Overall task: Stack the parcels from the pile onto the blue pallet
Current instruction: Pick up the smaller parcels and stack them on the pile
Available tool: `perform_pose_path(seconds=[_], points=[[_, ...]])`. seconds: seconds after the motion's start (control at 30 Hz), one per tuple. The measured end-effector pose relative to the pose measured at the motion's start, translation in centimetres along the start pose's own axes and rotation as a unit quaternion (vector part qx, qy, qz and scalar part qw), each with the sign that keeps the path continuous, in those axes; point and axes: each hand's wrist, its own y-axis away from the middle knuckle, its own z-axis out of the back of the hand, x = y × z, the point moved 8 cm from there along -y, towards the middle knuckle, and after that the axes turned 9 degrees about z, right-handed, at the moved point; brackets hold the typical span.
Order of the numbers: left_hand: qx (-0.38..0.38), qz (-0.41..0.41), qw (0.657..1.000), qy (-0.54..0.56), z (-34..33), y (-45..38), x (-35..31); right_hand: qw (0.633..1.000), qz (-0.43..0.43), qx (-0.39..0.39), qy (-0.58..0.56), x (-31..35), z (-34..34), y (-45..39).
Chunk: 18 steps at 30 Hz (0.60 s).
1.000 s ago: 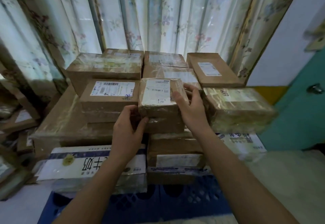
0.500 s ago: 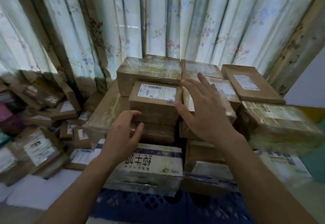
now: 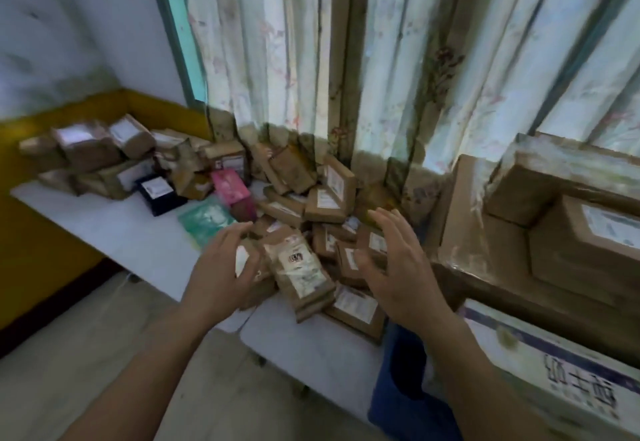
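Parcels [image 3: 304, 232] heaped on the white surface [image 3: 114, 232], both hands above them, holding nothing.

Pile runs along the curtain [image 3: 311, 59] foot: mostly brown taped packets, one pink box [image 3: 233, 189], one teal bag [image 3: 207, 220], one dark box [image 3: 157, 193] among them. Left hand [image 3: 221, 267] hangs over the near edge of the heap, fingers loosely curved, not gripping. Right hand [image 3: 394, 274] beside it, fingers spread, palm turned toward a long brown packet [image 3: 301, 274] that lies between the two hands. Whether either hand touches a packet cannot be told; frame is blurred. Blue pallet [image 3: 398, 388] shows low right, with stacked cartons [image 3: 554, 232] on it, just beside the heap.
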Motion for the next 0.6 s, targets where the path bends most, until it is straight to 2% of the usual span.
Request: perform_pose_path(seconds=[0.2, 0.4, 0.6], points=[[0.012, 0.04, 0.998, -0.036, 3.7, -5.2, 9.2, 0.997, -0.063, 0.042, -0.031, 1.5, -9.1, -4.4], [0.047, 0.071, 0.996, -0.032, 2.5, -11.7, 14.6, 0.991, -0.114, 0.063, -0.037, -1.0, -16.0, -9.8], [0.075, 0.111, 0.989, -0.063, 2.9, -19.1, 20.3, 0.982, -0.149, 0.081, -0.079, -1.5, -22.9, -19.0]])
